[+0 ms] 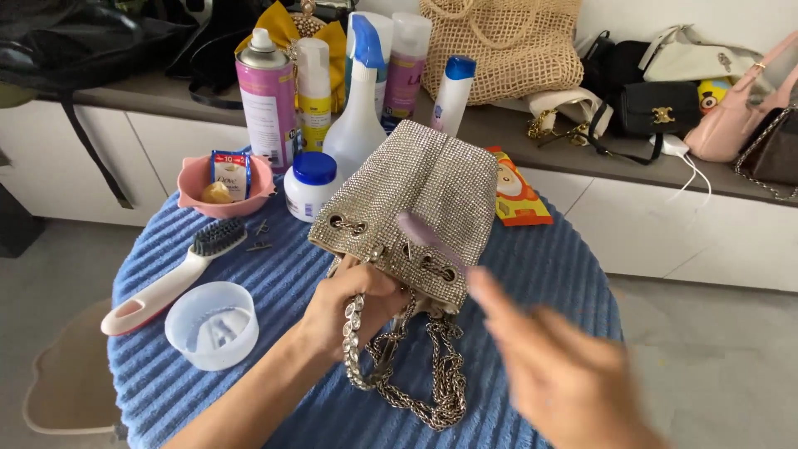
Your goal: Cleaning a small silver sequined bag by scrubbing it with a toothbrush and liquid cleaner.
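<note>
A silver rhinestone bucket bag lies tilted on a round table covered with a blue ribbed cloth. My left hand grips the bag's rim and its crystal strap, with silver chains hanging below. My right hand is blurred at the lower right, fingers spread, just beside the bag's opening. A thin purple stick-like thing shows blurred at the bag's mouth; I cannot tell whether the right hand holds it.
On the table: a white-handled brush, a small white plastic cup, a pink bowl, a white jar with blue lid, spray bottles and cans. Several handbags sit on the grey counter behind.
</note>
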